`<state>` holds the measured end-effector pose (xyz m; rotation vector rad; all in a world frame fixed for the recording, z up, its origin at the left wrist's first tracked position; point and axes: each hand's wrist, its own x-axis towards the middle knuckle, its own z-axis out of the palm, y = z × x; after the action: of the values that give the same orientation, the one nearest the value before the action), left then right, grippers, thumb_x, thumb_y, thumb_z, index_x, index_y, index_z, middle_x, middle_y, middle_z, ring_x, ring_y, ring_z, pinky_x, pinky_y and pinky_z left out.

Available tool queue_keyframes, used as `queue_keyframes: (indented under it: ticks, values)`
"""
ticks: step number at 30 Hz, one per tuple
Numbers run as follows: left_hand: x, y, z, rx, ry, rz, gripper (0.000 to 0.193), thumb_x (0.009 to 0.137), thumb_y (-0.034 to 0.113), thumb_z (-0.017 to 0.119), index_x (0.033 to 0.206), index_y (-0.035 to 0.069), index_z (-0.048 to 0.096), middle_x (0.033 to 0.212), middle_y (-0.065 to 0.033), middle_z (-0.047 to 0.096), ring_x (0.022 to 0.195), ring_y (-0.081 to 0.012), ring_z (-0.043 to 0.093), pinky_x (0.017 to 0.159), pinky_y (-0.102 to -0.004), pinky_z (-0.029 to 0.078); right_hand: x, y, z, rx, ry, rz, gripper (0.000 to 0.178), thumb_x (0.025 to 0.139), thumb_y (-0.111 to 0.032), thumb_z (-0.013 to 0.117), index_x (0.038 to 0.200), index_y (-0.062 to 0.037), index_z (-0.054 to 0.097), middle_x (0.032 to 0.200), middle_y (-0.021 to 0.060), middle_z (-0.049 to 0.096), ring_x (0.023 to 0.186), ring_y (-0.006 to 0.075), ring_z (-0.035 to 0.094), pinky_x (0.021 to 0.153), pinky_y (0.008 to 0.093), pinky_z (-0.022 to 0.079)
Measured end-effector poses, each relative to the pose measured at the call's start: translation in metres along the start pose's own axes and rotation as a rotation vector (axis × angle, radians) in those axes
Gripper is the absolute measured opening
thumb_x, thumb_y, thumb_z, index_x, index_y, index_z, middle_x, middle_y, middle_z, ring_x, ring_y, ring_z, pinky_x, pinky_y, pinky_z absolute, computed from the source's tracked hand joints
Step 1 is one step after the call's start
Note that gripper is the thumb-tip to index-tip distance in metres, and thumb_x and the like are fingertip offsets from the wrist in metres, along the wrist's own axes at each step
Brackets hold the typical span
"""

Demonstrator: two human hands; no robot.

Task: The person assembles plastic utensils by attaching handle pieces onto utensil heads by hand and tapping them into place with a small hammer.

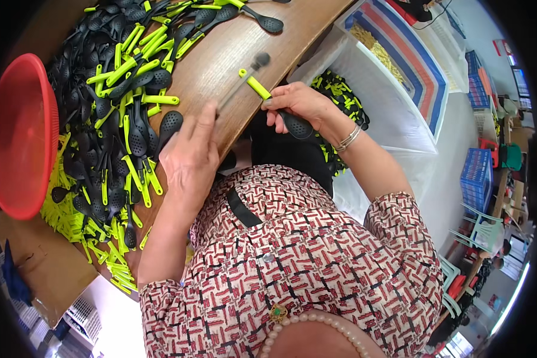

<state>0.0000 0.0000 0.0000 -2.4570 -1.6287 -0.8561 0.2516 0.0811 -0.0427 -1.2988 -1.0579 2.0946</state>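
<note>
R hand (292, 104) pinches blk/lime perf. spoon (297, 126) at R edge of worktop (215, 65); L hand (191, 156), fingers extended, nr grey rod (236, 89), can't tell grip

I'm looking down my feed at a blouse (334, 271) printed in a woven pattern of cream, red and black dashes, with a plain black strip (243, 207) set aslant across the front. The left sleeve (161, 310) and right sleeve (392, 218) are cut short in the same cloth. A pale bead necklace (316, 317) circles the neck, beside a gold-toned brooch (278, 312) with a green centre. I make out a metal bracelet (348, 138) on the right wrist and black trousers (286, 149); the left hand (191, 149) and right hand (301, 101) are bare.
</note>
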Motion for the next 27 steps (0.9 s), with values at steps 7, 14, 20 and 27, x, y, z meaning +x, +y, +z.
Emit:
queue_keyframes:
  ticks: [7, 14, 20, 27]
  values:
    - [-0.017, 0.016, -0.009, -0.376, -0.029, -0.215, 0.033, 0.091, 0.006, 0.068, 0.123, 0.01, 0.067, 0.088, -0.014, 0.066, 0.075, -0.0303, 0.067, 0.069, -0.0381, 0.053, -0.043, 0.008, -0.026, -0.187, 0.02, 0.065, 0.022, 0.095, -0.015, 0.064, 0.107, 0.0038, 0.065, 0.077, 0.0109, 0.071, 0.057, 0.016, 0.068, 0.056, 0.0268, 0.056]
    - [-0.03, -0.002, -0.006, -0.482, 0.016, -0.363, 0.028, 0.094, 0.005, 0.065, 0.122, 0.003, 0.067, 0.105, -0.0185, 0.071, 0.09, -0.0291, 0.071, 0.081, -0.0346, 0.054, -0.046, -0.039, -0.092, -1.396, 0.686, -0.505, 0.037, 0.091, -0.034, 0.066, 0.113, -0.0039, 0.069, 0.108, 0.0157, 0.071, 0.099, 0.0342, 0.067, 0.088, 0.04, 0.053]
    - [-0.022, 0.021, -0.004, -0.535, -0.067, -0.306, 0.028, 0.093, 0.007, 0.066, 0.12, 0.005, 0.068, 0.1, -0.0169, 0.071, 0.088, -0.0307, 0.07, 0.079, -0.0368, 0.054, 0.094, -0.081, -0.042, -1.52, 0.875, -0.805, 0.029, 0.093, -0.031, 0.062, 0.109, -0.0084, 0.069, 0.109, 0.0131, 0.068, 0.107, 0.0333, 0.061, 0.091, 0.0464, 0.049]
    - [-0.035, 0.002, -0.01, -0.526, -0.049, -0.375, 0.026, 0.094, 0.007, 0.065, 0.12, 0.005, 0.068, 0.102, -0.0177, 0.071, 0.09, -0.0301, 0.071, 0.08, -0.0352, 0.054, 0.023, -0.063, -0.041, -0.545, 0.212, -0.296, 0.015, 0.095, -0.016, 0.061, 0.096, -0.0017, 0.067, 0.075, 0.01, 0.069, 0.061, 0.0217, 0.069, 0.055, 0.0342, 0.054]
